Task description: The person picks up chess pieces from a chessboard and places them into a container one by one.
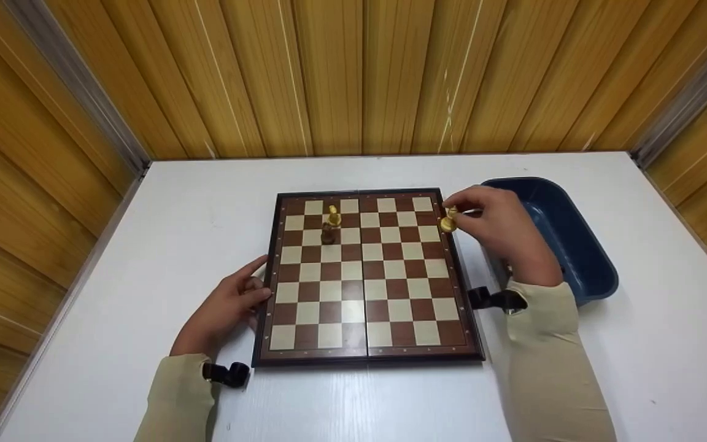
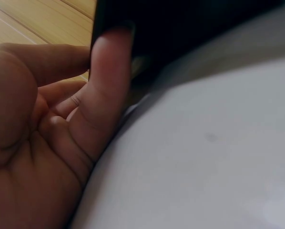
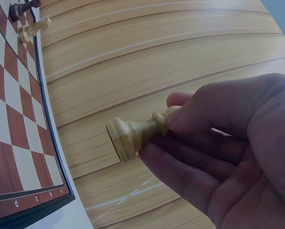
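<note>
A chessboard [image 1: 412, 353] with brown and cream squares lies on the white table. My left hand [image 1: 224, 310] grips its left edge, the thumb over the rim. In the left wrist view, fingers [image 2: 109, 62] of that hand press against the board's dark side [image 2: 180, 28]. Off the board's upper right edge, my right hand [image 1: 504, 227] pinches a light chess piece [image 3: 130, 136] by its top, base downward in the head view. The fingers hide its head. On the board stand a light chess piece [image 1: 334, 216] and, just in front of it, a dark one [image 1: 328, 234].
A dark blue plastic tub [image 1: 580, 245] stands right of the board, partly behind the right hand and forearm. Wood-look panels [image 1: 329, 73] wall the table's far side and both flanks. Black camera mounts [image 1: 237, 374] sit on both wrists.
</note>
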### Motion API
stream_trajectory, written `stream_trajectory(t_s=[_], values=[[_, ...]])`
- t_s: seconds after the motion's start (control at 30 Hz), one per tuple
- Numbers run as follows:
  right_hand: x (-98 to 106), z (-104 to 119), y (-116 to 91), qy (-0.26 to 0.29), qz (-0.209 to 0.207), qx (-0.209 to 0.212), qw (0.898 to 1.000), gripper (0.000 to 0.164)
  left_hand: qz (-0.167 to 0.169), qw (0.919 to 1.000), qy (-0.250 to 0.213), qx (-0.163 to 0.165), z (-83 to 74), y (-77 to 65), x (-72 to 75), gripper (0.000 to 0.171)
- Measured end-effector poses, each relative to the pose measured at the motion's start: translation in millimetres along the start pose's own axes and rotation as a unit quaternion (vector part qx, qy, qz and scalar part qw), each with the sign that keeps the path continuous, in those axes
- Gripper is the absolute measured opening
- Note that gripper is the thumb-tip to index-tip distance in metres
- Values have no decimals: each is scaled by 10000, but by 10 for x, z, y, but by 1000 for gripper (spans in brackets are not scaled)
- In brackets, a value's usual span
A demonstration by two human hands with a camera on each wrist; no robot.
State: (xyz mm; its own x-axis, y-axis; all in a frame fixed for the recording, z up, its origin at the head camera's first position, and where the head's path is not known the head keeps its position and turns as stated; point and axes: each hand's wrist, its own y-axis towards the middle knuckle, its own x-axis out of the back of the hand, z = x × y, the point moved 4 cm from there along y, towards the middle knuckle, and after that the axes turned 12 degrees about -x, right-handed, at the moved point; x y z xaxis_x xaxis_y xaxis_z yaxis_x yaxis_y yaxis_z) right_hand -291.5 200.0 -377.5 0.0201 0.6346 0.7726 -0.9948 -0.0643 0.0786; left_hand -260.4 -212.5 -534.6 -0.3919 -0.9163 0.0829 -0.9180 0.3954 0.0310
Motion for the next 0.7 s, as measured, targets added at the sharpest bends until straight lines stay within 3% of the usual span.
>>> stream_trajectory(t_s=[0.7], values=[[168, -178, -18, 71, -325, -583, 9977, 21, 41, 9999, 104, -62, -16, 5, -6, 70]])
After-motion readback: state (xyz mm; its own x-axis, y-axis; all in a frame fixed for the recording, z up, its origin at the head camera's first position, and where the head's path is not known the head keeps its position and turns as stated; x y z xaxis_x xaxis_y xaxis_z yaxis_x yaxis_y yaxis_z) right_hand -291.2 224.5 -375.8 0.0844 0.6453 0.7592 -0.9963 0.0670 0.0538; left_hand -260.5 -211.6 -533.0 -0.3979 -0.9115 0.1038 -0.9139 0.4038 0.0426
